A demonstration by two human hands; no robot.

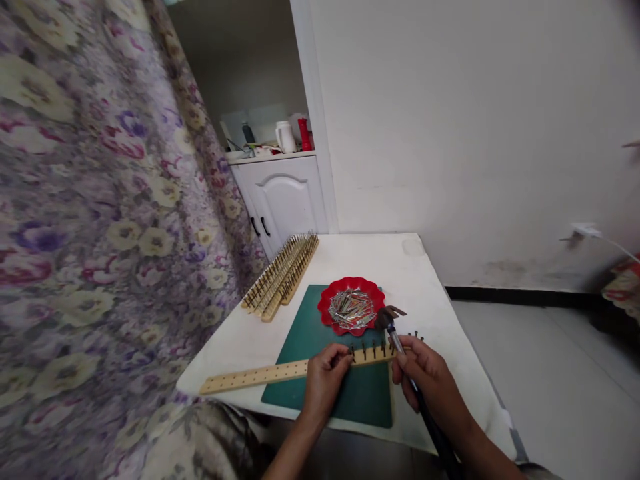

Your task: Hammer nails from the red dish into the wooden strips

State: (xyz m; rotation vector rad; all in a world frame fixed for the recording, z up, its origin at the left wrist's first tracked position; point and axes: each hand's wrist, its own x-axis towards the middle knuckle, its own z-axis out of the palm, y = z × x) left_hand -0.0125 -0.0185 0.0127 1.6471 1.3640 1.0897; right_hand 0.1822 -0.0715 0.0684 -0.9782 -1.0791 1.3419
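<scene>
My right hand [425,373] is wrapped round the handle of a claw hammer [393,330], its head raised just above the wooden strip [250,379]. The strip lies crosswise on a green cutting mat [295,340]. Rows of small dark holes mark its left part, and upright nails [374,349] stand along its right part. My left hand [325,377] rests at the strip's middle, thumb and forefinger pinched on a nail [353,354] at the near end of that row. Behind the strip sits a red scalloped dish [326,320] heaped with loose nails [351,308].
Several wooden strips studded with nails [285,273] lie side by side at the table's back left. A white cloth covers the table [380,257]. A flowered curtain [115,220] hangs close on the left, and a white wall [450,133] rises behind the table.
</scene>
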